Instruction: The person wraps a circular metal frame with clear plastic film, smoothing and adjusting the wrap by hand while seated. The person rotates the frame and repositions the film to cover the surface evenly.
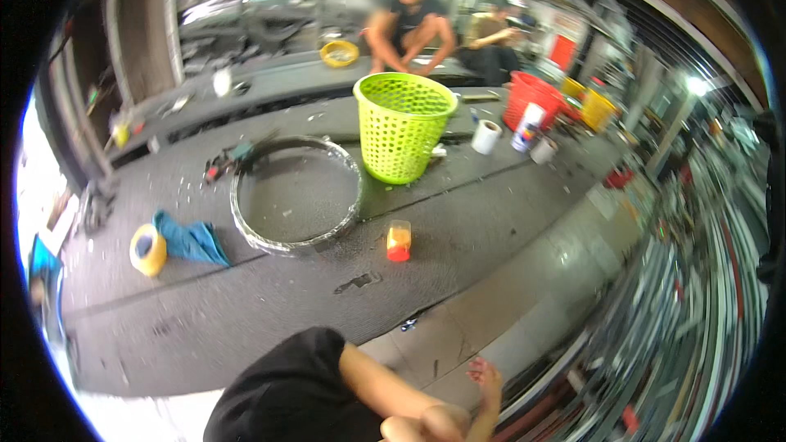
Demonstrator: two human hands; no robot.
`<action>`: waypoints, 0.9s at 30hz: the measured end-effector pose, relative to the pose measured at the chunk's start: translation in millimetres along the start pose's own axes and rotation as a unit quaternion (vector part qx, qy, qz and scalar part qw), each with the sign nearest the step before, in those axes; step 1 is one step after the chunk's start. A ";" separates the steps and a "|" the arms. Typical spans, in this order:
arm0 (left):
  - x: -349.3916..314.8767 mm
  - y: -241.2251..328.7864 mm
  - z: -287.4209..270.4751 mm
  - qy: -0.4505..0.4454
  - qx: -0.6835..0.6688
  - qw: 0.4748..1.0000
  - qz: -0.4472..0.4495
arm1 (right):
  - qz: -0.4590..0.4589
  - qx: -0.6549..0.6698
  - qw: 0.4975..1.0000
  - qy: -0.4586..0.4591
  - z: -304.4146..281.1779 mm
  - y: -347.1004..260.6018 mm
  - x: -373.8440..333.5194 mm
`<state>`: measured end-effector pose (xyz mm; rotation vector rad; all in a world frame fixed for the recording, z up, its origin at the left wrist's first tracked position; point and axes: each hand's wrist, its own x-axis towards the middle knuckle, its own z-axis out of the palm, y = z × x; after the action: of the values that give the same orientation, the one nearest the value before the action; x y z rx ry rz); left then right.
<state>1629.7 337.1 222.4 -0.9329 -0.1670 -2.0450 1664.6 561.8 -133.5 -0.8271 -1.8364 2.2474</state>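
Observation:
At the lower edge, right of centre, my right hand (485, 374) hovers low over the tiled floor strip. Its fingers are small and blurred but look loosely apart, and no object shows in them. Beside it, blurred bare skin runs off the lower edge next to black cloth (278, 393); my left hand cannot be made out there. Nearest on the grey work surface is a small clear jar with orange contents and a red lid (399, 241). Behind it stands a lime-green perforated basket (401, 135). Left of that lies a large hoop wrapped in shiny film (296, 247).
A yellowish tape roll (148, 251) and blue cloth (196, 240) lie left. Far right stand a red basket (530, 100), white roll (486, 137) and spray can (528, 127). Long metal profiles (679, 303) pile along the right. Two people (409, 24) sit beyond, near a yellow basket (339, 54).

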 end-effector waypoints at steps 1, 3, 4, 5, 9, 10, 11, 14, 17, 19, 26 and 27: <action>-8.9 -37.3 5.4 0.014 0.004 1.000 -0.001 | -0.013 0.009 1.000 0.005 -7.2 -7.4 37.0; -28.5 -109.8 19.5 0.035 0.000 0.999 0.002 | 0.042 0.073 0.996 0.024 -39.6 -17.5 81.8; -41.1 -146.0 27.7 0.044 -0.006 0.999 0.006 | 0.061 0.116 0.991 0.029 -61.6 -19.9 98.4; -56.8 -185.2 33.3 0.044 -0.019 0.999 0.019 | 0.069 0.143 0.986 0.046 -86.0 -18.6 111.2; -145.3 -339.1 46.6 0.055 -0.056 0.995 0.068 | 0.124 0.168 0.966 0.152 -215.7 -18.3 187.5; -171.3 -375.2 50.9 0.062 -0.062 0.993 0.081 | 0.135 0.155 0.962 0.180 -251.9 -24.7 214.1; -197.2 -410.1 57.6 0.072 -0.063 0.991 0.098 | 0.139 0.146 0.960 0.195 -287.1 -35.5 243.3; -251.4 -508.3 80.6 0.046 -0.044 0.996 0.070 | 0.125 0.102 0.963 0.215 -374.0 -106.8 341.4; -284.5 -608.6 113.3 0.037 0.006 0.999 0.038 | 0.057 0.025 0.986 0.152 -423.5 -219.4 455.5; -307.0 -673.5 125.2 0.022 0.000 1.000 0.009 | -0.002 -0.045 0.996 0.071 -442.9 -294.1 533.8; -458.5 -930.9 134.9 -0.012 -0.053 0.995 -0.081 | -0.095 -0.166 0.973 -0.127 -524.5 -416.3 795.6; -481.1 -974.1 137.9 -0.034 -0.072 0.991 -0.104 | -0.075 -0.137 0.981 -0.112 -542.9 -418.7 818.3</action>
<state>1141.3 1317.2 204.1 -1.1158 -0.1596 -2.2413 1135.8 1487.3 -73.8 -0.4627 -2.2620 2.0985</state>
